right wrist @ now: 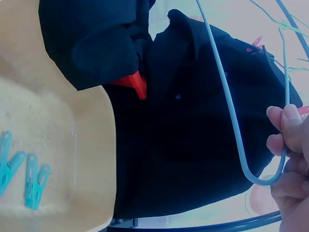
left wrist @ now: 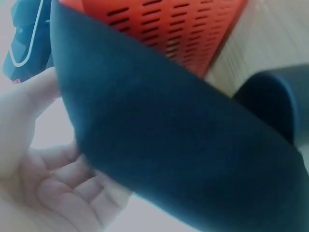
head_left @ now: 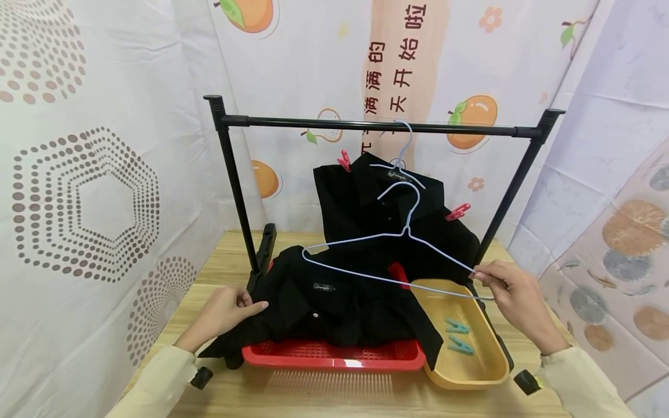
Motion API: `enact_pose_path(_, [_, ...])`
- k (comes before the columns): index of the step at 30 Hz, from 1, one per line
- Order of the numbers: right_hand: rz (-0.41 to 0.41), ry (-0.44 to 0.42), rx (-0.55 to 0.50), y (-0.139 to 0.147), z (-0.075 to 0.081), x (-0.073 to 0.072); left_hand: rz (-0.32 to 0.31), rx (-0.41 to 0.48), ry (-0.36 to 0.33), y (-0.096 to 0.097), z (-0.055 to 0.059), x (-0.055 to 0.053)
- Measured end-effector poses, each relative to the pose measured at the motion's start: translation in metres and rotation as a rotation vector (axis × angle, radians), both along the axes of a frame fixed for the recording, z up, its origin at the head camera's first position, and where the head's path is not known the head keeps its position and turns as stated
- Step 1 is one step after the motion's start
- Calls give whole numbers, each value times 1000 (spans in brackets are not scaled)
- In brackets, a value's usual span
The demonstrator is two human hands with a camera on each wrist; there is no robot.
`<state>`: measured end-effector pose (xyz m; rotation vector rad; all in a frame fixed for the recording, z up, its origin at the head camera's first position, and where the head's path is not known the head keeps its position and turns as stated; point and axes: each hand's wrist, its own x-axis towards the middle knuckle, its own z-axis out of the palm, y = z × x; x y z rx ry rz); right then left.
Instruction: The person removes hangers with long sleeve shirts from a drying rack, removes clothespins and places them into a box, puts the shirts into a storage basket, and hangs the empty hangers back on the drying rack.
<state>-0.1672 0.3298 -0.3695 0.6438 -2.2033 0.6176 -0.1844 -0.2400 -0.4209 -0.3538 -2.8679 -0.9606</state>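
My right hand [head_left: 509,296] pinches one end of a pale blue wire hanger [head_left: 360,235], held up in front of the rack. In the right wrist view, thumb and fingers [right wrist: 289,128] close on the hanger's bent corner. A black collared shirt [head_left: 324,307] with a label and light button lies over a red basket [head_left: 334,357]. My left hand [head_left: 230,310] is at this shirt's left edge, thumb extended over the cloth. In the left wrist view, the black cloth [left wrist: 159,116] covers the fingertips, with a gap between thumb and loosely bent fingers.
A black rack [head_left: 334,123] spans the table. From it hangs another black shirt [head_left: 340,197] on a blue hanger [head_left: 405,139], with red clothespins [head_left: 345,161] at its shoulders. A yellow tray [head_left: 470,371] at right holds two teal clothespins [head_left: 461,345]. Patterned curtains [head_left: 104,203] surround the table.
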Motion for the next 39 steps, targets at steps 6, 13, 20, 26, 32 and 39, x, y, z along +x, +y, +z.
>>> enact_pose_path(6, [6, 8, -14, 3, 2, 3, 0, 4, -124, -1, -1, 0])
enact_pose_path(13, [29, 41, -12, 7, 7, 6, 52, 70, -248, 1, -2, -1])
enact_pose_path(20, [21, 44, -47, 16, 12, 13, 60, 93, -276, 2, -5, -1])
enact_pose_path(26, [-16, 71, -62, 28, 17, 19, 42, 89, -263, 2, -5, -1])
enact_pose_path(32, [-72, 104, -74, 46, 22, 22, 39, 102, -256, 1, -5, -1])
enact_pose_path(39, [-139, 96, -99, 68, 28, 33, 40, 99, -254, 1, -4, -1])
